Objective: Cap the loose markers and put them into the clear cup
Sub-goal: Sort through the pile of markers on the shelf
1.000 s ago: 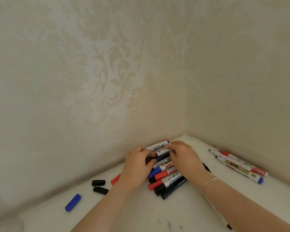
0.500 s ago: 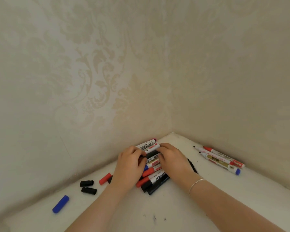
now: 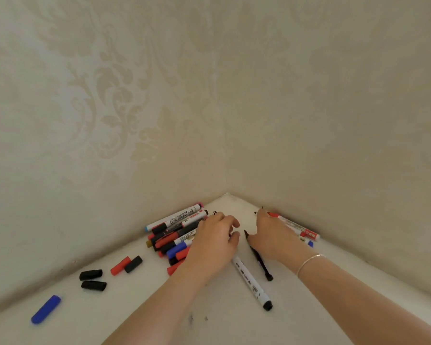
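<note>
Markers (image 3: 177, 235) lie pointing roughly toward corner.

The left hand (image 3: 213, 241) covers the near end of the marker pile (image 3: 176, 231); the right hand (image 3: 274, 235) hides parts of the markers by the wall (image 3: 300, 229). Labels too small to read.

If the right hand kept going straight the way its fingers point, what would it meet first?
Probably the markers by the right wall, which the right hand already seems to cover; just past them is the wall itself. Depth is unclear.
</note>
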`<state>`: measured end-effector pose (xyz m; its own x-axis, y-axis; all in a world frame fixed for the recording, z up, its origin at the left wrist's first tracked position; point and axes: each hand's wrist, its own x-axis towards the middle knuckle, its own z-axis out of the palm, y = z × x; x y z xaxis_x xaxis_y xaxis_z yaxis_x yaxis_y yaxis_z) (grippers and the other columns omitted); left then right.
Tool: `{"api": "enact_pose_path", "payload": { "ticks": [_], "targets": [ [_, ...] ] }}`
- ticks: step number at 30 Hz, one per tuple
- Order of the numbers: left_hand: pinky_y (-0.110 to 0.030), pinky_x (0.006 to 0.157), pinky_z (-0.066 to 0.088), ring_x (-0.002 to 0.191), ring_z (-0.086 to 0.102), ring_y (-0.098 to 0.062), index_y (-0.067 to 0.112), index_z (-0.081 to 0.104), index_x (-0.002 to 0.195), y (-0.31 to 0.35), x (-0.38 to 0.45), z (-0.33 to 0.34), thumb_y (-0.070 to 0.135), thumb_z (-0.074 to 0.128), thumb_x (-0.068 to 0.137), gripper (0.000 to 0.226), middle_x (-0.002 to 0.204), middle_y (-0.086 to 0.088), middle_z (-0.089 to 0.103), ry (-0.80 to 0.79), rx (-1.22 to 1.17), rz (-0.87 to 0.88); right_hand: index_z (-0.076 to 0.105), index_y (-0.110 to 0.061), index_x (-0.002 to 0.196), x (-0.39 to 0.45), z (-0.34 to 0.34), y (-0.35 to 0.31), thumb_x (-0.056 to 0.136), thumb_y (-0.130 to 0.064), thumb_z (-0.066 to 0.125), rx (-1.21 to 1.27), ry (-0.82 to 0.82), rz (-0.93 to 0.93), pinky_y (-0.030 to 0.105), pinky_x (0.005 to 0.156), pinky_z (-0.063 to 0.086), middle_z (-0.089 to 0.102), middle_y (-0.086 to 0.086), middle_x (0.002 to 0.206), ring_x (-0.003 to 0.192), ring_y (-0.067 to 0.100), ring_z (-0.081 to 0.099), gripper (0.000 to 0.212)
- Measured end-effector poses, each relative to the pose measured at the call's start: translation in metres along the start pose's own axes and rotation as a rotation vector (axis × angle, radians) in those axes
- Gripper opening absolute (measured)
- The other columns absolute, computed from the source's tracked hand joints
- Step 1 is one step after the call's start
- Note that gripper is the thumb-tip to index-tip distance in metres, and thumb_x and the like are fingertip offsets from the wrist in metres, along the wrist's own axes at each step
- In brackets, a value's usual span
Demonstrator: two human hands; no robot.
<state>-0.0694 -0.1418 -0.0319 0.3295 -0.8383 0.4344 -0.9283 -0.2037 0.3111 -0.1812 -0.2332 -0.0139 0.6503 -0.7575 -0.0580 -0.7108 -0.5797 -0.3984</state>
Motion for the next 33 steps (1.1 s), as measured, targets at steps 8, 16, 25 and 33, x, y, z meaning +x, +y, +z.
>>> {"api": "enact_pose_path", "payload": {
  "ticks": [8,16,25,33],
  "targets": [
    [-0.031,0.090,0.039,0.098,0.054,-0.015,0.023,0.063,0.108,-0.001,-0.001,0.005,0.022,0.053,0.092,0.018,0.100,0.005,0.057,-0.011,0.003,-0.009,0.037,-0.010,0.123,-0.006,0.007,0.005,0.091,-0.017,0.052,0.008,-0.031,0.012,0.022,0.051,0.036,0.045,-0.001,0.078,0.068,0.013,0.049,0.036],
    [-0.025,0.084,0.046,0.088,0.058,-0.012,0.018,0.068,0.097,-0.044,-0.005,-0.055,0.010,0.058,0.089,0.015,0.095,0.004,0.060,0.170,-0.128,-0.207,0.052,-0.019,0.101,-0.009,-0.009,-0.035,0.086,-0.023,0.061,0.649,0.073,-0.060,0.030,0.064,0.048,0.061,0.002,0.084,0.068,0.015,0.055,0.018],
    [-0.021,0.078,0.040,0.089,0.058,-0.013,0.019,0.068,0.096,-0.128,-0.058,-0.114,0.014,0.057,0.091,0.014,0.097,0.003,0.063,0.091,-0.014,-0.461,0.051,-0.011,0.103,-0.022,0.026,-0.118,0.089,-0.010,0.056,0.727,-0.146,-0.220,0.015,0.039,0.043,0.059,0.003,0.072,0.045,0.008,0.053,0.014],
    [-0.011,0.072,0.040,0.088,0.058,-0.011,0.020,0.074,0.084,-0.173,-0.097,-0.145,-0.003,0.049,0.086,0.035,0.093,0.005,0.064,-0.046,-0.032,-0.534,0.053,-0.016,0.093,-0.017,0.051,-0.152,0.091,-0.017,0.055,0.622,-0.139,-0.276,0.018,0.045,0.039,0.059,0.000,0.071,0.056,0.010,0.049,0.003]
  ]
}}
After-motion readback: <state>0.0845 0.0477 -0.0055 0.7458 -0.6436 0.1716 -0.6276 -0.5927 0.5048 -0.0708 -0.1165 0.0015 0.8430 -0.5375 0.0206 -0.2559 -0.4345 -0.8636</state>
